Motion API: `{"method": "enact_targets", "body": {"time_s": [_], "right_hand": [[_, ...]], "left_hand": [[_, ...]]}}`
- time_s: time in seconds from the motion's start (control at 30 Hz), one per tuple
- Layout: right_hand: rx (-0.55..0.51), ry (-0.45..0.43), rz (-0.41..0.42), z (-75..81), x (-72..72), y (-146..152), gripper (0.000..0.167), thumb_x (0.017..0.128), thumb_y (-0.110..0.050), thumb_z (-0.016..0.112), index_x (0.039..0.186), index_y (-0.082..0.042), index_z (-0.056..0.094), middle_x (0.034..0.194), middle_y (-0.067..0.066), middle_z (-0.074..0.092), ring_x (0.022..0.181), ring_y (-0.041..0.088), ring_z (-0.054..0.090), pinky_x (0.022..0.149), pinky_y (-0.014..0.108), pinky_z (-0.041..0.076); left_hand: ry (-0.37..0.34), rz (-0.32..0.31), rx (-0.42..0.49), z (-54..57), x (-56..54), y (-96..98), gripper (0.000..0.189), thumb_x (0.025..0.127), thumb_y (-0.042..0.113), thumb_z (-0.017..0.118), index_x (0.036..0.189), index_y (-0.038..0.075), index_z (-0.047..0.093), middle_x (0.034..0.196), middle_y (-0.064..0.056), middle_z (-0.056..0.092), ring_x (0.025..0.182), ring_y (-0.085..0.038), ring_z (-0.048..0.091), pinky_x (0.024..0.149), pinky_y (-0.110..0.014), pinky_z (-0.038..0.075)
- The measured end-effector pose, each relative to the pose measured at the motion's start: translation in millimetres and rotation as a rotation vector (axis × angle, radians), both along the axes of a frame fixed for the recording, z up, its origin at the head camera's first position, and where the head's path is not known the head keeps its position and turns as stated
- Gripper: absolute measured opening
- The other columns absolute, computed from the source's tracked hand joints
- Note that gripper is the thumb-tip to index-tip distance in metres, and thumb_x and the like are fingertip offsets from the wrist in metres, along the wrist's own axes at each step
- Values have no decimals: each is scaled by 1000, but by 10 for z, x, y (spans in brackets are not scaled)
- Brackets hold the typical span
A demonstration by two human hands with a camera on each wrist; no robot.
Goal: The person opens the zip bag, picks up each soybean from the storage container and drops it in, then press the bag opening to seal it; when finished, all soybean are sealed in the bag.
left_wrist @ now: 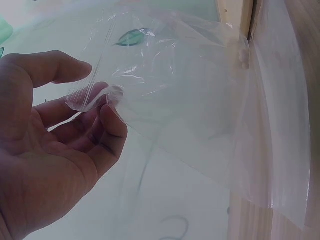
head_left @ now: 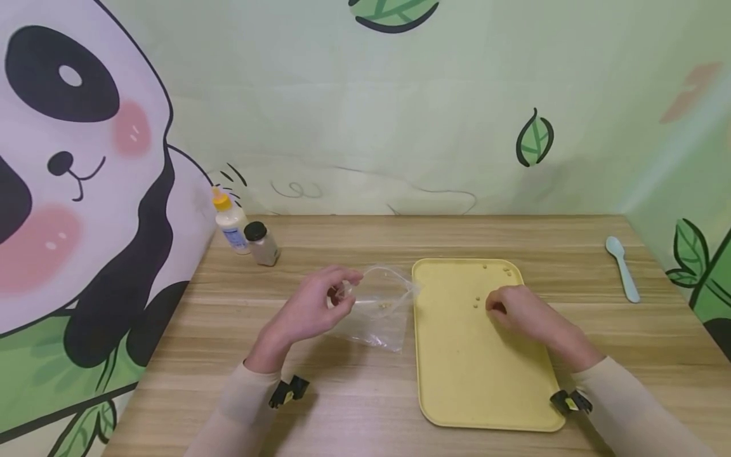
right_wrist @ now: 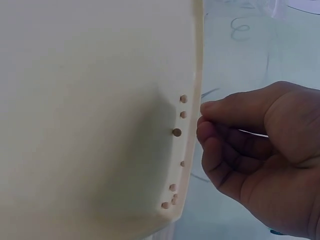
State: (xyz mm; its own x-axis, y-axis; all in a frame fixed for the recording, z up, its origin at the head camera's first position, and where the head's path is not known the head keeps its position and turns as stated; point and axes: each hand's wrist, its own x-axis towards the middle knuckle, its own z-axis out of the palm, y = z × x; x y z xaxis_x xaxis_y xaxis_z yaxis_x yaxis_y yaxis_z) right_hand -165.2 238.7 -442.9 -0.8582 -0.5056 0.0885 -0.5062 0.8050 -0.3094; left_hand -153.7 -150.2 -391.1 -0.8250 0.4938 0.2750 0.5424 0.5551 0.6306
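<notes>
Bag [head_left: 371,330] left of tray [head_left: 468,381]

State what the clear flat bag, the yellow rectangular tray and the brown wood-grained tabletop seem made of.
Clear flat bag: thin plastic film, glossy; it is see-through with bright creases.
Yellow rectangular tray: probably moulded plastic, matte; even colour, smoothly rounded corners.
Brown wood-grained tabletop: wood or printed laminate, slight sheen; streaked grain leaves it open.

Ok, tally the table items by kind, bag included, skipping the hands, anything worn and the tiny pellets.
Clear plastic bag: 1
Yellow tray: 1
Pale blue spoon: 1
Bottle with orange cap: 1
Jar with black lid: 1
Total: 5
</notes>
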Motion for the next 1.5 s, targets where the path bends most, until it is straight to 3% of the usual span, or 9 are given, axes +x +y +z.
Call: {"method": "enact_targets", "body": {"time_s": [0.27,0.67,1.03,1.33,1.5], "right_hand": [[-53,73,5,79,-39,-83,4,81,-2,70,84,-3,72,77,0,69,70,9,58,63,29,52],[-103,46,-5,291,-58,-280,6,86,-4,67,88,-5,73,78,-2,68,68,6,55,62,27,51],[-142,108,9,465,-101,-483,6,87,-6,67,89,-8,72,77,-4,67,66,5,55,62,26,50],[-201,146,53,586,-130,-668,6,87,-6,67,89,-9,72,77,-3,67,66,6,55,61,27,50],[-204,167,72,615,-165,-772,6,86,-6,68,89,-8,72,77,-2,68,67,7,56,62,27,51]], "left_hand": [[-3,-2,4,-1,-2,5,33,85,6,67,118,4,66,99,-5,64,75,-11,54,67,-30,54],[-13,1,3,-15,0,0,34,85,5,67,118,5,66,98,-3,63,75,-11,54,67,-34,55],[-9,0,2,-7,0,8,33,85,6,67,118,5,66,98,-7,64,75,-11,54,67,-28,54],[-16,1,4,-13,7,13,34,85,5,67,119,5,65,100,-3,64,75,-11,53,66,-36,55],[-11,0,3,-8,6,6,34,85,5,67,119,5,65,100,-3,64,75,-10,53,66,-29,53]]}}
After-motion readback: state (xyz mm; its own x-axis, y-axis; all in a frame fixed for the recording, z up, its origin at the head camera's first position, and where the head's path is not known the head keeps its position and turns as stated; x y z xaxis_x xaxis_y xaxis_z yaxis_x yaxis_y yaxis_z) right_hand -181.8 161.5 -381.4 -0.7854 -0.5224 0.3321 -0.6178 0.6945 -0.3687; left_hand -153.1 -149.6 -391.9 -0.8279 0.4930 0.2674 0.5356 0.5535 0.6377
